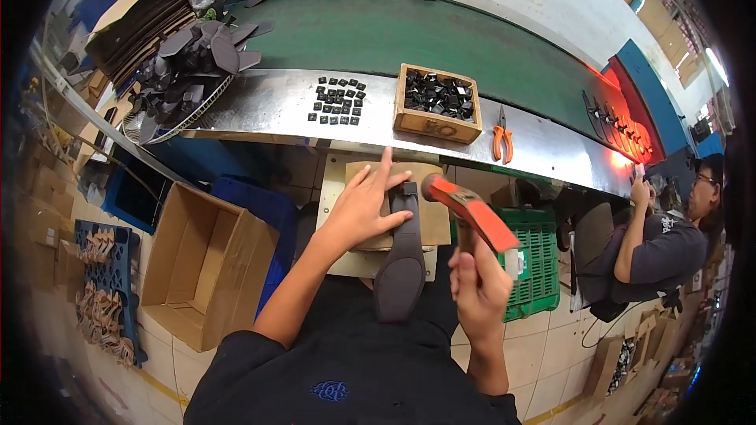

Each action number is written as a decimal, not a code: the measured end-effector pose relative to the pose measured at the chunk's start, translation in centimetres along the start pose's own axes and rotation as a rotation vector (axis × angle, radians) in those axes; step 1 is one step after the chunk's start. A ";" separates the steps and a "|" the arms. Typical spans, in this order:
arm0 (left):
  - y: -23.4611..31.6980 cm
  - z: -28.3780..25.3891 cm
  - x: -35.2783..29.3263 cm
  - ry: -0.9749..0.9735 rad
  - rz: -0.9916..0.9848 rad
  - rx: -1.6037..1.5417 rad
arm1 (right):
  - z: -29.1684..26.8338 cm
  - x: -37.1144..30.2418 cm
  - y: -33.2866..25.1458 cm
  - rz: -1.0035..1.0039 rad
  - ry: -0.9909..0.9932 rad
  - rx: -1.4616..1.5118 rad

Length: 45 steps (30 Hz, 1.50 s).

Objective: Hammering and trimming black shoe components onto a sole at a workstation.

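A dark grey shoe insole [399, 279] lies lengthwise in front of me, its wide end towards my body. At its narrow far end sits a small black square piece [409, 188]. My left hand [361, 208] holds that narrow part against a brown board [435, 224], thumb across the insole, one finger beside the black piece, another pointing away. Just right of the insole, my right hand [482, 287] grips a hammer [476, 212] with a red-orange head, raised above the board. The hammer's face is near the black piece but apart from it.
On the metal ledge stand a wooden box [437, 127] of black pieces, rows of similar pieces [337, 102] and orange-handled pliers [502, 138]. A rack of insoles [189, 71] is at left. Around me are a cardboard box [209, 267], a green crate [531, 267] and a co-worker [657, 244].
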State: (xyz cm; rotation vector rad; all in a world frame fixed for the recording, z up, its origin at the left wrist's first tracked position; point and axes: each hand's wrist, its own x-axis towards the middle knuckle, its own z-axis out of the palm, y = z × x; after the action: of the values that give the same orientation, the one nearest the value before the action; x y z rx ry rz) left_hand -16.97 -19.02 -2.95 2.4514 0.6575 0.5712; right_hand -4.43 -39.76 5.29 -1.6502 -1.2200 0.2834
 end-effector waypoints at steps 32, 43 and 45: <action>1.1 -0.6 -2.1 0.205 0.172 -0.033 | 0.6 4.1 0.7 -0.155 0.011 -0.102; 10.7 -6.4 -8.5 -0.143 -0.064 -0.955 | 2.9 5.9 5.0 -0.470 -0.381 -0.581; 10.8 -6.0 -9.0 -0.185 -0.091 -0.998 | 1.8 6.1 3.1 -0.535 -0.353 -0.414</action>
State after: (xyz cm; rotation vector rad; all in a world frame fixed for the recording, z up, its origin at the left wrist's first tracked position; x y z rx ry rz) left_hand -23.65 -29.68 5.70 1.5017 0.2843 0.4665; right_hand -1.05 -33.66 4.14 -1.5736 -2.0419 -0.0217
